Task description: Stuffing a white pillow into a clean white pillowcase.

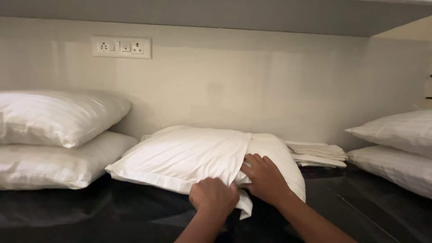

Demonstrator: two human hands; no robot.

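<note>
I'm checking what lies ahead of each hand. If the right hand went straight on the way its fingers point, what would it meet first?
The right hand points up and left, already on the white pillow; going on, it would probably press further into it.

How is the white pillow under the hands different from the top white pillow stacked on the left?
The white pillow under the hands lies alone on the dark surface, its case half on and open at one end. The top left pillow rests on another pillow, fully covered and untouched. Both are white.

1. The left hand (214,196) curls shut over the pillowcase (180,157) edge, hiding its fingertips.
2. Picture edges cut off the left stacked pillows (54,139) and right pillows (400,148).
3. The pillow (274,155) hides part of the folded linen (317,154).
</note>
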